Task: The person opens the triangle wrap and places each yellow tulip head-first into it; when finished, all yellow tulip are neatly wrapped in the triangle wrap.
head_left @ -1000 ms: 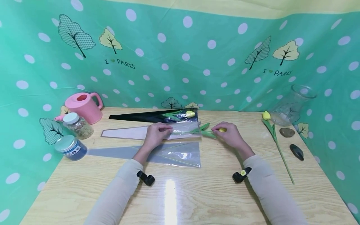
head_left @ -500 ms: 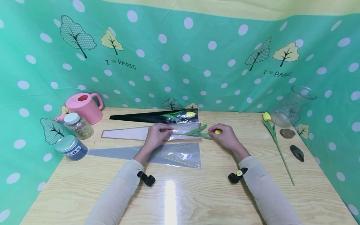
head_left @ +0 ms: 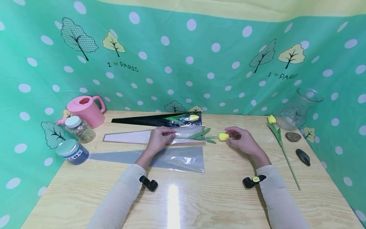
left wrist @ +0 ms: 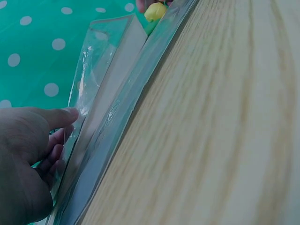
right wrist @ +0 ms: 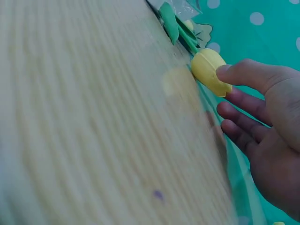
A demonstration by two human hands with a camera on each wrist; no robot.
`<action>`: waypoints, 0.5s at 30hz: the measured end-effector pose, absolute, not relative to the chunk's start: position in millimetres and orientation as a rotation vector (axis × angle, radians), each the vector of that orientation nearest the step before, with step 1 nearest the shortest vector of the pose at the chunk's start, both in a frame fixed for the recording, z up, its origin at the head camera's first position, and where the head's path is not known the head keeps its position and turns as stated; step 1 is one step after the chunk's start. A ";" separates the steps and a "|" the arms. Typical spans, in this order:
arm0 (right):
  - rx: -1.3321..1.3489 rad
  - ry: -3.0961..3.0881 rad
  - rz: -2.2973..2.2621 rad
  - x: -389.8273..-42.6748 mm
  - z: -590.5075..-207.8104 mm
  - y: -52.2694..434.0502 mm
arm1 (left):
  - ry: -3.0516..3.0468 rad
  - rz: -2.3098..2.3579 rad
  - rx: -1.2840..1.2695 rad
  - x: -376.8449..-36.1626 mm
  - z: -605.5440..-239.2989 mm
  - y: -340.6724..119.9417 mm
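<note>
Fingers (head_left: 232, 133) touch yellow tulip (head_left: 223, 136); glass vase (head_left: 297, 108), stones (head_left: 293, 136) nearby.

— What is sitting along the left edge of the table (head_left: 200, 203)?
— A pink watering can (head_left: 85, 110), a white-lidded jar (head_left: 79, 128) and a blue jar (head_left: 72, 151).
— And lying mid-table?
— A black sleeve (head_left: 154, 120) holding a tulip, and a grey sleeve (head_left: 160, 157) lying nearer.
— On the right?
— A glass vase (head_left: 297, 108), a loose tulip (head_left: 278, 140) and two stones (head_left: 297, 146) are resting there.
</note>
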State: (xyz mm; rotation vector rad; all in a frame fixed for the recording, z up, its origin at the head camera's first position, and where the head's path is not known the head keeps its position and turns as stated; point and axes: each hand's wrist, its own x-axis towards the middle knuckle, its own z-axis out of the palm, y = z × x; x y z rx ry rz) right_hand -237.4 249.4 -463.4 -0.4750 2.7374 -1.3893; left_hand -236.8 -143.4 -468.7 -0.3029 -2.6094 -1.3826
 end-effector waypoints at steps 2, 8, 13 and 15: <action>-0.468 2.739 -1.389 -237.5 -464.2 250.5 | -2.606 -1.384 -0.309 -236.3 -468.3 -143.3; -0.420 2.803 -1.362 -236.8 -466.1 248.6 | -2.614 -1.385 -0.309 -238.0 -468.8 -143.0; -0.389 2.763 -1.423 -236.2 -465.2 244.8 | -2.614 -1.388 -0.311 -237.8 -469.0 -144.5; -0.385 2.734 -1.463 -236.0 -463.2 240.8 | -2.614 -1.390 -0.314 -237.1 -468.8 -145.2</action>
